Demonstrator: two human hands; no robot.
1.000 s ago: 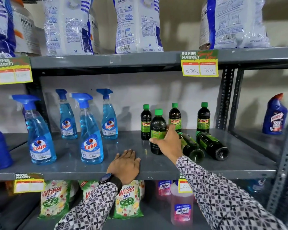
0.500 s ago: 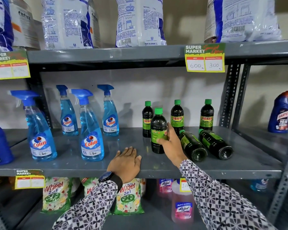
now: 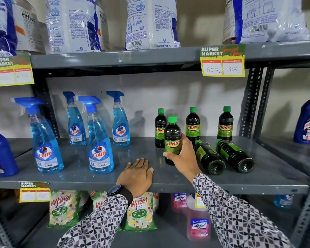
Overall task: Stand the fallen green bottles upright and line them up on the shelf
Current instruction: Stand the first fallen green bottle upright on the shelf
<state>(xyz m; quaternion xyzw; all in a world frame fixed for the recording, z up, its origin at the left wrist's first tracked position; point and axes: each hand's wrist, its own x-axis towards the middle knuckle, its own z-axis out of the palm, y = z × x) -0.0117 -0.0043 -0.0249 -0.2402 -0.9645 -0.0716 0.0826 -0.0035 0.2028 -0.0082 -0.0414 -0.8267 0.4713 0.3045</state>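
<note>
Shelf (image 3: pixel 97 178): grey painted metal, smooth, dull sheen.
Green bottles (image 3: pixel 172 138): dark glossy plastic, shiny green labels, matt-looking green caps.
Spray bottles (image 3: pixel 100 154): clear glossy plastic, blue plastic triggers.
Detergent bags (image 3: pixel 150 24): crinkled, shiny plastic film.
Price tag (image 3: pixel 223 60): paper-like card.
Sleeves (image 3: pixel 240 217): patterned matt cloth.

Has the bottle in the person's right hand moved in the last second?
Cannot tell: the held bottle stands in front of the same back-row bottle as before; the camera shifted.
</note>
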